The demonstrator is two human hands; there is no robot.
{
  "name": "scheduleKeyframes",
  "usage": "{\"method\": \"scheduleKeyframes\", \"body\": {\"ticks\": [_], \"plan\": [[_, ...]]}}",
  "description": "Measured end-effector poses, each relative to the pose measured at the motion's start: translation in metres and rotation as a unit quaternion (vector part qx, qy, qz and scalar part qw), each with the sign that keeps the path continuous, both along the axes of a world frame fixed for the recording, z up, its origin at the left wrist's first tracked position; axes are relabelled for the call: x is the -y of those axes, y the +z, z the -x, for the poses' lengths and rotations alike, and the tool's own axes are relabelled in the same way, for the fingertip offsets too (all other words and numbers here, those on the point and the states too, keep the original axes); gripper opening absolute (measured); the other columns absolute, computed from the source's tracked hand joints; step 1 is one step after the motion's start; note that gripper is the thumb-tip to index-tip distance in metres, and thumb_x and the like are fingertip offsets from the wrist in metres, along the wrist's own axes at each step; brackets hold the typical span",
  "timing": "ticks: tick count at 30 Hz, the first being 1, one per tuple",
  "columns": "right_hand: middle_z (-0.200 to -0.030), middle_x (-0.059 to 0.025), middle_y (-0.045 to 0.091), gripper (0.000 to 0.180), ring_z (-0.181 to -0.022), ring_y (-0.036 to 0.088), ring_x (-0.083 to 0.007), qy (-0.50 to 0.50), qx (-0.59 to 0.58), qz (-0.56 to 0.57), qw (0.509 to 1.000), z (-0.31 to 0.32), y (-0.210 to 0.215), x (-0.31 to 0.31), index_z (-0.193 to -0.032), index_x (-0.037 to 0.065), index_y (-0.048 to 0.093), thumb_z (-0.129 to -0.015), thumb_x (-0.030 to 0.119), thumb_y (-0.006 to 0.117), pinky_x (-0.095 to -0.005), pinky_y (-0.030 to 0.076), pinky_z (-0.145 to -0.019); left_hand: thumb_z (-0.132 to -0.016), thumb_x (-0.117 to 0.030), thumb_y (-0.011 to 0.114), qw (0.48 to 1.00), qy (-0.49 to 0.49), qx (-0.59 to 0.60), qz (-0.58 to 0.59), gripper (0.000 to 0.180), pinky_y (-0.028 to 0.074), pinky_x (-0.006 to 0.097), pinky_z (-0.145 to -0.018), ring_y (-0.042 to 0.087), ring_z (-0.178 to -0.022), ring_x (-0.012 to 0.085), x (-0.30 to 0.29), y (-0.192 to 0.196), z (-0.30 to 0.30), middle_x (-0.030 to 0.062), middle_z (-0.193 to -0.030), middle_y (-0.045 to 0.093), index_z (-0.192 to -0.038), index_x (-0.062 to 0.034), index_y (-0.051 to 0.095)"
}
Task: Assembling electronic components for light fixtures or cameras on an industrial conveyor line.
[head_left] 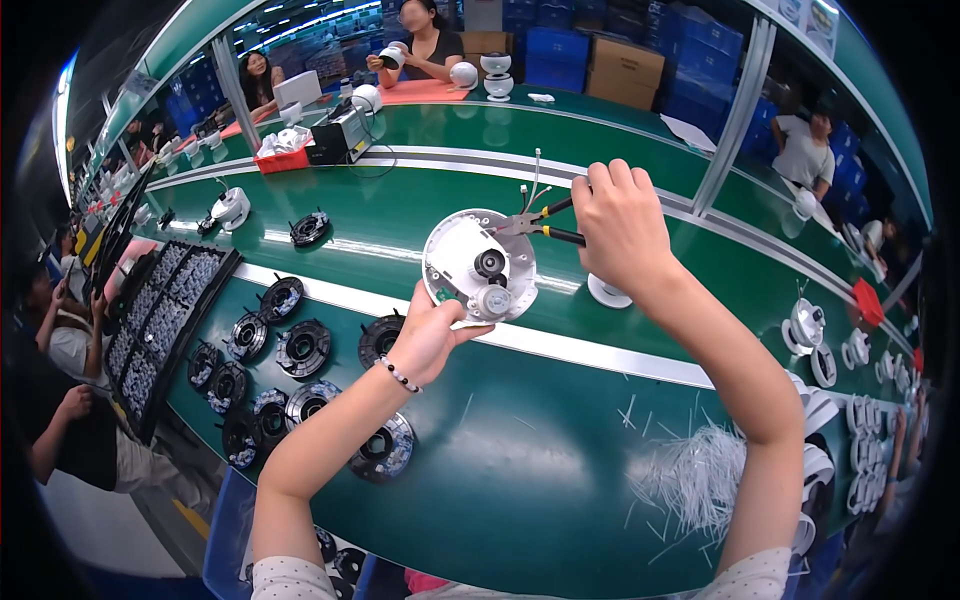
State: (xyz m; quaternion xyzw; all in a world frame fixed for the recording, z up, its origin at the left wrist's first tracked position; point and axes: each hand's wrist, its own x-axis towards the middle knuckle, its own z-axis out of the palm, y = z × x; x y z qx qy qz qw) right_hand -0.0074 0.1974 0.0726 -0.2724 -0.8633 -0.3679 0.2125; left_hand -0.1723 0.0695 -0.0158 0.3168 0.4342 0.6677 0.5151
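Note:
My left hand (428,345) grips the lower edge of a round white camera housing (458,252), holding it up above the bench. A dark lens and a small round part sit in the housing's face. In my right hand (625,225) is a pair of cutting pliers (562,236) with black and yellow handles, its fingers wrapped round them. The jaws are at the housing's upper right rim; what lies between them is too small to tell. Thin wires (538,178) with small connectors stick up behind the rim.
Several black ring-shaped parts (303,346) lie on the green bench (520,450) to the left, beside a black compartment tray (165,320). A heap of white plastic strips (700,475) is at right. Across the conveyor (400,215), co-workers sit near a red bin (283,158).

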Motion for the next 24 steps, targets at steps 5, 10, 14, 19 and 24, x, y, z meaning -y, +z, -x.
{"method": "scheduleKeyframes", "body": {"ticks": [5, 10, 14, 19, 24], "plan": [[-0.077, -0.0087, 0.048, 0.03, -0.076, 0.045, -0.0216, 0.014, -0.011, -0.008, 1.0, -0.01, -0.004, -0.003, -0.08, 0.001, 0.054, -0.052, 0.01, 0.064, -0.0295, 0.037, -0.068, -0.072, 0.008, 0.035, 1.0, -0.011, -0.001, 0.005, 0.052, 0.049, 0.043, -0.082, 0.049, -0.1, 0.0281, -0.001, 0.001, -0.007, 0.0161, -0.117, 0.035, -0.12, -0.001, 0.017], [-0.077, -0.009, 0.049, 0.03, -0.076, 0.046, -0.0217, 0.001, 0.004, -0.004, 1.0, -0.014, -0.006, -0.001, -0.08, 0.001, 0.054, -0.053, 0.009, 0.063, -0.0299, 0.037, -0.068, -0.071, 0.009, 0.035, 1.0, -0.03, -0.002, 0.009, 0.053, 0.049, 0.043, -0.081, 0.048, -0.102, 0.0281, -0.004, 0.001, -0.014, 0.0162, -0.118, 0.034, -0.12, -0.0006, 0.017], [-0.077, -0.0091, 0.049, 0.031, -0.077, 0.046, -0.0216, -0.01, 0.005, 0.003, 1.0, -0.021, -0.008, -0.003, -0.081, 0.0, 0.054, -0.053, 0.009, 0.063, -0.0298, 0.037, -0.068, -0.071, 0.009, 0.035, 0.999, -0.029, -0.014, 0.015, 0.054, 0.049, 0.043, -0.081, 0.047, -0.103, 0.0283, -0.006, 0.001, -0.018, 0.0162, -0.118, 0.034, -0.121, -0.0004, 0.016], [-0.077, -0.0092, 0.05, 0.033, -0.077, 0.046, -0.0215, -0.027, 0.0, 0.002, 1.0, -0.031, -0.004, -0.002, -0.084, 0.0, 0.055, -0.054, 0.01, 0.063, -0.0294, 0.037, -0.068, -0.071, 0.009, 0.035, 0.999, -0.034, -0.021, 0.015, 0.054, 0.049, 0.042, -0.082, 0.047, -0.103, 0.0282, -0.008, 0.001, -0.024, 0.016, -0.118, 0.033, -0.121, -0.0004, 0.016], [-0.078, -0.0094, 0.05, 0.031, -0.078, 0.046, -0.0214, -0.029, 0.001, 0.014, 0.999, -0.034, -0.007, -0.003, -0.082, 0.0, 0.055, -0.055, 0.011, 0.064, -0.0295, 0.037, -0.067, -0.072, 0.008, 0.036, 0.999, -0.043, -0.02, 0.019, 0.053, 0.049, 0.042, -0.082, 0.048, -0.103, 0.0276, -0.011, 0.0, -0.029, 0.0159, -0.118, 0.034, -0.121, -0.0004, 0.017]]}}
